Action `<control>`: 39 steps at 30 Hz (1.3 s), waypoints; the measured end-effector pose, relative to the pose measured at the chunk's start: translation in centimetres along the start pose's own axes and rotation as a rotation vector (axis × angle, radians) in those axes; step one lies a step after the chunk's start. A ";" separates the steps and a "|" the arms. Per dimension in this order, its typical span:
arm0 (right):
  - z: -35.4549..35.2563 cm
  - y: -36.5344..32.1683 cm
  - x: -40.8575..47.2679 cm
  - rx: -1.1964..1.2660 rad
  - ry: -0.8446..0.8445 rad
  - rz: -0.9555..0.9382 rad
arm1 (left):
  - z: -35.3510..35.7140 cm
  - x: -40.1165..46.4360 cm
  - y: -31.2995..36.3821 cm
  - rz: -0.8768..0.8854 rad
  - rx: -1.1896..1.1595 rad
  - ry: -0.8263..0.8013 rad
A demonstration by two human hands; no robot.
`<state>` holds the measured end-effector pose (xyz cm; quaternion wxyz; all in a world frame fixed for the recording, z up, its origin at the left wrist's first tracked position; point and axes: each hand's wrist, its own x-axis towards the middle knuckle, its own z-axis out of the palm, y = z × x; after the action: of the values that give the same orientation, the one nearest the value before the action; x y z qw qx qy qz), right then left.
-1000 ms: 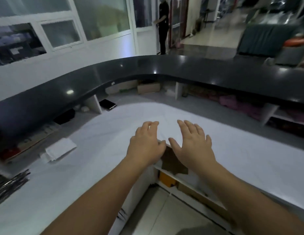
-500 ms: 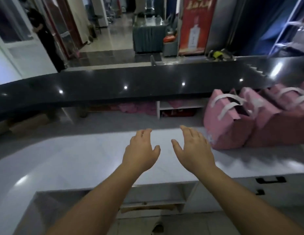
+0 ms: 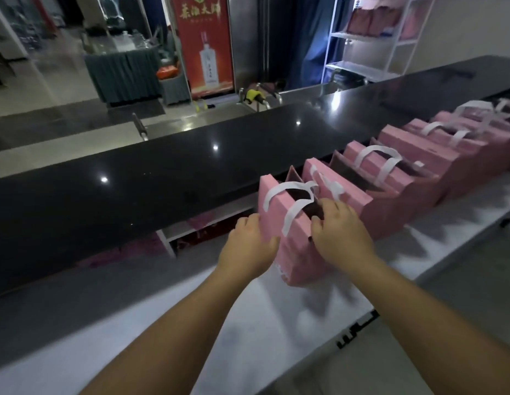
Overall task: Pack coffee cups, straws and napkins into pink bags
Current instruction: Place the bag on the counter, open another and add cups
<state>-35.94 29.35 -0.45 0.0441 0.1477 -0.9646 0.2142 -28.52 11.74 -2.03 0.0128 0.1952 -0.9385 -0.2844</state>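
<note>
White counter point(image 3: 248, 323); pink bags point(image 3: 293, 240) in row.

I've swung right along the counter, and my left hand point(image 3: 248, 246) and right hand point(image 3: 337, 238), bare over the white top before, now grip the nearest pink bag point(image 3: 293, 252) by its sides.

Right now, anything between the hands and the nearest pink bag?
Nothing visible. Both hands are already on the nearest pink bag: the left hand grips its left side, and the right hand has its fingers curled over the open top edge. The white handles flop beside the opening, not blocking it.
</note>
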 end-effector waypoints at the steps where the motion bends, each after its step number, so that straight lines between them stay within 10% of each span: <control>1: -0.1 0.6 1.4 0.001 -0.020 0.005 | 0.6 1.1 1.0 -0.003 -0.004 0.000; 25: 3.9 0.2 15.8 -0.251 -0.691 0.047 | 2.4 7.0 4.7 -0.544 -0.284 0.211; 39: 3.8 -15.3 -3.2 -0.120 -0.557 -0.665 | -6.5 -18.5 -7.2 -0.842 -0.381 0.625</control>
<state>-28.29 15.35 1.77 -0.1426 0.4993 -0.8505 0.0838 -8.00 9.73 1.20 0.2110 0.6224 -0.6630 -0.3584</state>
